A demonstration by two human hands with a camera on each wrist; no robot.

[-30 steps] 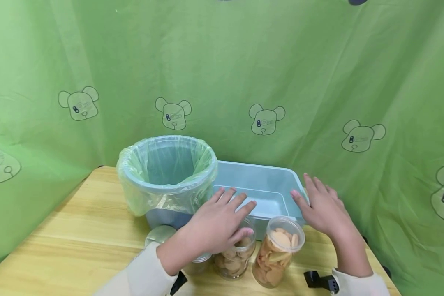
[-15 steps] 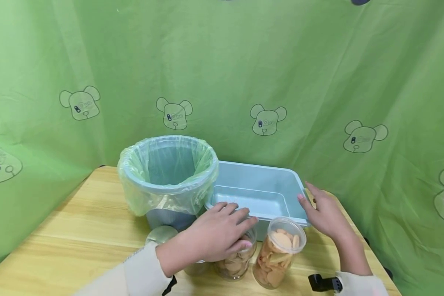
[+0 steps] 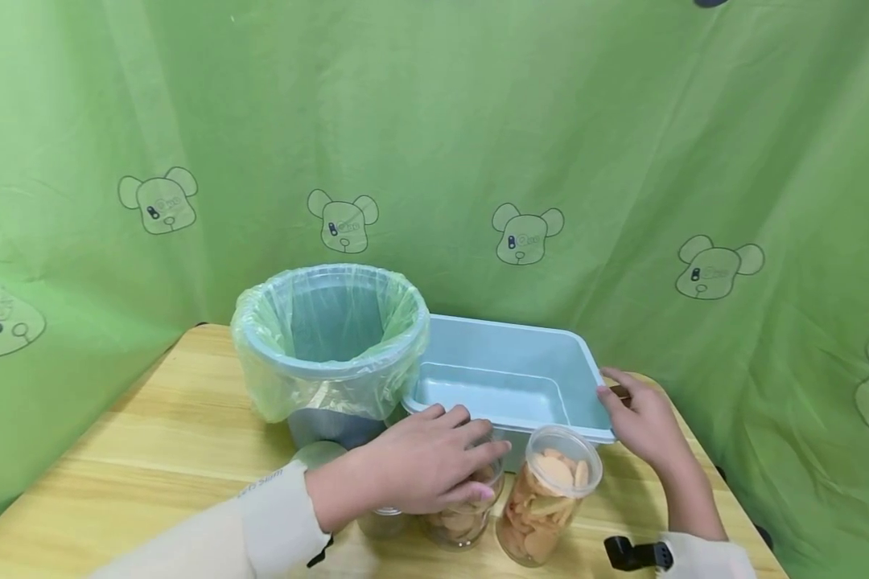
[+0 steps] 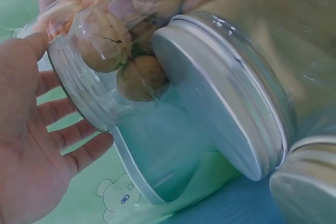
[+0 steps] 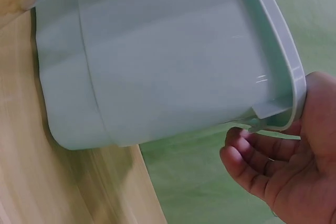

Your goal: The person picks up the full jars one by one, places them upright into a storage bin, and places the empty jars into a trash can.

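My left hand [image 3: 430,458] spreads over the mouth of a clear jar of walnuts [image 4: 142,77], its fingers fairly straight and touching near the rim. In the head view that hand hides most of the jar's top. My right hand [image 3: 644,418] holds the right end of the light-blue plastic bin [image 3: 492,390], thumb on the rim and fingers curled beneath it [image 5: 168,61]. Between the hands stands an uncapped clear jar of round crackers [image 3: 543,503], upright and close to the bin's front. Nothing lies in the visible part of the bin.
A round blue trash can [image 3: 333,366] lined with a green bag stands left of the bin. Silver-lidded jars, one a larger jar [image 4: 220,98] and another at the edge [image 4: 310,182], sit near my left forearm. A green curtain [image 3: 434,121] hangs behind the wooden table [image 3: 137,466].
My right hand has come down from above onto the bin's right rim and closed on it. My left hand has lowered slightly onto the walnut jar's top. The jars have stayed in place.
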